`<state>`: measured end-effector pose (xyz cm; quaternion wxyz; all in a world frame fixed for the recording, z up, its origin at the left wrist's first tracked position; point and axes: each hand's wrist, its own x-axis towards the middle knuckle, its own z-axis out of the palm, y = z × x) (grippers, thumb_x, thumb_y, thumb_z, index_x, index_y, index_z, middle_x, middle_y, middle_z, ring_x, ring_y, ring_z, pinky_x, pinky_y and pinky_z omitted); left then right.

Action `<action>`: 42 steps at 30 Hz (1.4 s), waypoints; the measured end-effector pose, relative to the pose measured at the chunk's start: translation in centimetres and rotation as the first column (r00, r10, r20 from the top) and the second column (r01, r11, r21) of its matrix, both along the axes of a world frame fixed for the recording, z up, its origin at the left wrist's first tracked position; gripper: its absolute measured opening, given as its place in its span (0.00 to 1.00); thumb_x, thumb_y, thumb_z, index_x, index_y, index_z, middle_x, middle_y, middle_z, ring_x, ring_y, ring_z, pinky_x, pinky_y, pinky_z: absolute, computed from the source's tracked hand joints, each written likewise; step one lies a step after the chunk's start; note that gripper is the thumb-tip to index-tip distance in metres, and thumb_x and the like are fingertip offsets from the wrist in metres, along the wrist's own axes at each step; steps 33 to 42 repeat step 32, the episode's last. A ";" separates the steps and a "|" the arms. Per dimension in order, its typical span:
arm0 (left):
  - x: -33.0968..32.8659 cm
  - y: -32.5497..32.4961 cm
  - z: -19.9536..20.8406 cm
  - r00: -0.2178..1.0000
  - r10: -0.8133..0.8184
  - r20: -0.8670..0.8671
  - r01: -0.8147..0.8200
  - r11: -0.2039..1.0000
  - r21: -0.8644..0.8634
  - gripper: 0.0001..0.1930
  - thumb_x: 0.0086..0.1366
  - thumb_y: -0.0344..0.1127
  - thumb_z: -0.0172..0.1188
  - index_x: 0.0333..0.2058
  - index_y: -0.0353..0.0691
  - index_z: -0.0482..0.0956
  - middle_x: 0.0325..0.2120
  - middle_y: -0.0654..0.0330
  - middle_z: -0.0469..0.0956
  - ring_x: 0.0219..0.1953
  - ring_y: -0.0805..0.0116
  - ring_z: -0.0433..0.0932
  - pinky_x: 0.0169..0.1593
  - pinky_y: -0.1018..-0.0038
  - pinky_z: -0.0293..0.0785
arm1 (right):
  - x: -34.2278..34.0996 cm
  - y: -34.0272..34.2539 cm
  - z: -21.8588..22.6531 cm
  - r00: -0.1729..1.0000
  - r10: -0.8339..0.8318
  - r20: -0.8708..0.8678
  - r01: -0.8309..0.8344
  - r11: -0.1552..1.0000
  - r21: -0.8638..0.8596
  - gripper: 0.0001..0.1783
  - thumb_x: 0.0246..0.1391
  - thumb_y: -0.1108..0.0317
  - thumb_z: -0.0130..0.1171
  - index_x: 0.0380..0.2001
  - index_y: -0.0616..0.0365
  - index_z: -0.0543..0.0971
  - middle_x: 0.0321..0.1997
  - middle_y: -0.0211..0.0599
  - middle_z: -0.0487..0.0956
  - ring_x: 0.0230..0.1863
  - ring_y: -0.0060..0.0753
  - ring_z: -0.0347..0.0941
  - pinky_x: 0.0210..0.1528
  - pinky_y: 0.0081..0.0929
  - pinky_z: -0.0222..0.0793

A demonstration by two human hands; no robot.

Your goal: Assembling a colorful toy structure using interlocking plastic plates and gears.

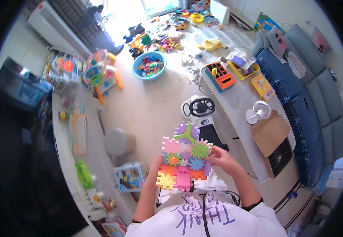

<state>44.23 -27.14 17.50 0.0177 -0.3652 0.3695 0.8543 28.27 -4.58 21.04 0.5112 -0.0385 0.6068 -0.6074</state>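
Between my two hands, in front of my chest, is a colourful gear building toy (184,158). It is made of interlocking square plates in pink, orange and yellow, with several toothed gears in green, blue and purple. A green three-armed piece (186,133) sits on the purple gear at its far end. My left hand (155,164) holds the toy's left edge, its fingers mostly hidden behind the plates. My right hand (220,159) is closed on the right edge, thumb and fingers beside the light green gear (200,150).
Beyond the toy stands a white ride-on car (198,108) with a black steering wheel. A long table (234,106) at right bears an orange-topped organizer (220,77), a white fan (259,112) and an open cardboard box (270,130). At left are a round stool (116,141) and a blue tub (134,70) of toys.
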 end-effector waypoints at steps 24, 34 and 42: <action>-27.4 -16.1 0.3 0.870 -0.486 0.084 0.468 0.867 0.171 0.24 0.66 0.52 0.43 0.50 0.38 0.66 0.41 0.53 0.74 0.41 0.62 0.77 0.44 0.67 0.75 | -13.2 -9.6 -2.6 0.945 -0.322 0.055 0.326 0.928 -0.181 0.19 0.47 0.76 0.61 0.45 0.57 0.76 0.40 0.28 0.79 0.40 0.18 0.73 0.41 0.19 0.69; -37.9 -13.3 -1.3 0.878 -0.459 -0.137 0.467 0.883 0.037 0.32 0.66 0.58 0.38 0.60 0.42 0.53 0.59 0.53 0.59 0.59 0.59 0.61 0.58 0.66 0.62 | -23.1 -6.3 -5.9 0.857 -0.510 0.070 0.515 0.848 -0.125 0.18 0.49 0.72 0.60 0.46 0.56 0.76 0.42 0.30 0.79 0.40 0.23 0.75 0.44 0.23 0.71; -37.9 -13.3 -1.3 0.878 -0.459 -0.137 0.467 0.883 0.037 0.32 0.66 0.58 0.38 0.60 0.42 0.53 0.59 0.53 0.59 0.59 0.59 0.61 0.58 0.66 0.62 | -23.1 -6.3 -5.9 0.857 -0.510 0.070 0.515 0.848 -0.125 0.18 0.49 0.72 0.60 0.46 0.56 0.76 0.42 0.30 0.79 0.40 0.23 0.75 0.44 0.23 0.71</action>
